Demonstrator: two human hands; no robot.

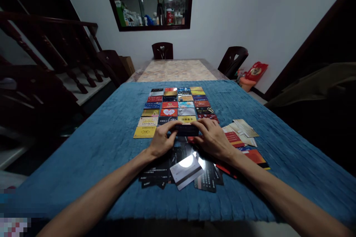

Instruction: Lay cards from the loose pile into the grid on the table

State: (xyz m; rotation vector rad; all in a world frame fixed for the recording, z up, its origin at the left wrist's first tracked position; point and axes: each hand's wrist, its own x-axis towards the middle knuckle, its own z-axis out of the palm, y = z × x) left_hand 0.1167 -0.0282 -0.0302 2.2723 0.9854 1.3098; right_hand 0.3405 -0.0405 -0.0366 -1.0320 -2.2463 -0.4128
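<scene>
Between my two hands is a dark stack of cards (188, 130), its edge towards me. My left hand (163, 139) grips its left end with thumb and fingers, and my right hand (213, 136) grips its right end. Beyond the stack, several printed cards lie face up in rows, with a yellow card (145, 132) at the near left and a gold card (187, 119) just behind the stack. Below my hands, a silver card (187, 172) with a dark stripe lies over loose black cards (155, 170).
A blue cloth (105, 148) covers the near part of the table. To the right of my right hand lies a loose pile with a red card (233, 139) and a whitish card (246, 129). Chairs (162, 50) stand around the table. A wooden railing (47, 22) is at left.
</scene>
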